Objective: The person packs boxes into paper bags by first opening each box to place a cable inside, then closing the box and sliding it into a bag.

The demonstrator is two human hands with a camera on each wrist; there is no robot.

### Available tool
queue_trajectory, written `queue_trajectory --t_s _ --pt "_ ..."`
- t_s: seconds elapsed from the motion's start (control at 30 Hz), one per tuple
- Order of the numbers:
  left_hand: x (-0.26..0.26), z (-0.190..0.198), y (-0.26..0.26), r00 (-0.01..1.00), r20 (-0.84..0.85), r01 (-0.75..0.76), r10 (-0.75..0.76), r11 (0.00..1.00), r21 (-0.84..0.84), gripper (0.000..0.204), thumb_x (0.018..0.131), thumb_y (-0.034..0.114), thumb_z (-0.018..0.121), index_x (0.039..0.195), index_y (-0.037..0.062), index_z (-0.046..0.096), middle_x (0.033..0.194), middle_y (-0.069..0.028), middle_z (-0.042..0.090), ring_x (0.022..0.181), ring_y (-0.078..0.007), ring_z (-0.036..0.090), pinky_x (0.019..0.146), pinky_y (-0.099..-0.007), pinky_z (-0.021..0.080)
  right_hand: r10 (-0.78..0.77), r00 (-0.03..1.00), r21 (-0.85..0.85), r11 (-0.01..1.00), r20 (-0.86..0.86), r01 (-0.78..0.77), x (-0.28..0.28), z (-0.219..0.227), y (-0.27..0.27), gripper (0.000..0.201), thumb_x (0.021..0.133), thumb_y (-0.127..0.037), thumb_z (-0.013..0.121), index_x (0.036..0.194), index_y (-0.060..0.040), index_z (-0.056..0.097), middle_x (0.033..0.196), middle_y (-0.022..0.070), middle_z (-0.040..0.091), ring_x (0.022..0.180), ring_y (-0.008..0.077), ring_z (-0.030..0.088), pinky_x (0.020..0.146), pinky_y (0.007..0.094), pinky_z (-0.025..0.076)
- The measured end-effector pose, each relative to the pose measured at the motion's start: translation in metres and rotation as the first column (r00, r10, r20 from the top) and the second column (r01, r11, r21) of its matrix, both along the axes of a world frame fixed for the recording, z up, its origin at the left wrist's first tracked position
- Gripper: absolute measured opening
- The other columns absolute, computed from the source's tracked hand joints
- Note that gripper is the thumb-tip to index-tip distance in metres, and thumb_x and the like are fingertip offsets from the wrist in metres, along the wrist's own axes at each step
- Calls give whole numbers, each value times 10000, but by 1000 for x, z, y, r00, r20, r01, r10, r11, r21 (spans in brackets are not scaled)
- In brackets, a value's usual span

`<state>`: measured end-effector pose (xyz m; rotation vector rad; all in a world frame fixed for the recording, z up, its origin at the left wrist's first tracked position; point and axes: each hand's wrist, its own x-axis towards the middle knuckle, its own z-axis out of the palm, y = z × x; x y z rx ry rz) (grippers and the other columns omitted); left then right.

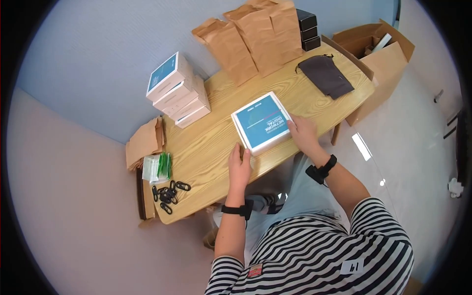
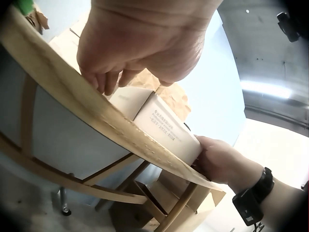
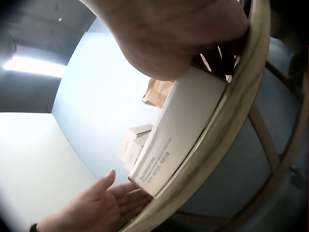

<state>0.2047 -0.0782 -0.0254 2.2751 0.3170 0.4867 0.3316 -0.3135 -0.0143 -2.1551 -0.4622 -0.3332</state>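
Observation:
A white box with a blue printed lid (image 1: 263, 122) lies flat on the wooden table near its front edge. At the box's right end is my right hand (image 1: 305, 134), thumb on the lid's edge and fingers bent round the side, partly hidden. The box's white front side (image 3: 176, 130) carries small grey print. My left hand (image 1: 240, 167) is at the near left corner, its fingers fairly straight and the thumb apart. In the right wrist view, the left hand (image 3: 104, 203) has its fingertips right at the box's corner.
Similar white boxes (image 1: 179, 93) are stacked at the back left, beside brown paper bags (image 1: 265, 39). Black boxes (image 1: 309, 32) and a dark pouch (image 1: 325, 76) are at the right. Black clips (image 1: 168, 194), green-and-clear packets (image 1: 158, 167) and folded bags (image 1: 145, 142) lie left. A carton (image 1: 381, 69) stands beyond the table's right end.

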Motion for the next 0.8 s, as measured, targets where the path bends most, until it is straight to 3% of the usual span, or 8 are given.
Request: queue_trajectory --t_s 0.17,0.23,0.3,0.37,0.4,0.5,0.63,0.8 --pt "-21 -1 27 999 28 -32 45 933 -360 474 1070 204 538 1472 -44 499 1418 -207 582 1288 -264 561 1088 -370 431 131 982 -14 991 134 -130 -29 -16 39 382 995 -262 562 1311 -70 655 918 166 703 883 403 645 754 519 488" --pt "-31 0 36 987 96 -42 131 779 -626 518 1083 131 498 1564 -17 378 1501 -159 521 1351 -227 498 1128 -339 388 154 970 30 986 190 -162 -36 -13 48 400 990 -253 574 1326 -48 642 924 155 705 880 404 641 746 499 493" --pt "-36 -9 51 972 185 23 146 721 -692 533 1091 114 476 1592 14 326 1532 -130 485 1361 -215 490 1132 -347 395 359 931 192 920 -67 -341 -45 0 54 447 1003 -235 592 1389 -10 592 1037 160 715 979 357 666 828 438 515" --pt "-45 -2 59 957 239 92 164 609 -788 573 1102 79 429 1635 66 219 1596 -92 404 1407 -208 451 1161 -366 388 447 889 369 847 -102 -384 -46 -11 70 480 1014 -224 591 1437 -3 541 1106 173 705 1016 325 674 873 408 516" --pt "-48 0 63 956 240 89 171 610 -787 573 1102 79 429 1635 66 219 1596 -92 404 1407 -208 451 1161 -366 388 525 842 536 750 -125 -388 -46 -16 77 519 1025 -214 590 1486 4 489 1176 185 696 1054 293 682 919 378 516" --pt "-58 -1 68 938 291 134 190 575 -807 549 1104 77 415 1626 70 248 1586 -100 418 1413 -214 453 1170 -374 388 621 757 633 673 -203 -382 -48 -17 90 580 1047 -219 575 1539 29 392 1279 205 660 1115 249 665 983 348 500" --pt "-62 3 66 943 257 110 214 526 -843 520 1109 85 402 1612 57 271 1560 -106 447 1392 -210 480 1154 -366 415 594 761 650 690 -260 -317 -51 -28 98 589 1049 -188 573 1550 41 363 1302 180 652 1108 226 653 980 332 501" --pt "-63 -22 75 933 294 139 205 551 -823 468 1111 110 423 1559 2 340 1491 -121 513 1331 -201 534 1116 -339 450 655 726 754 581 -211 -305 -55 -17 85 534 1063 -137 550 1536 50 387 1342 139 619 1127 150 613 988 309 491"
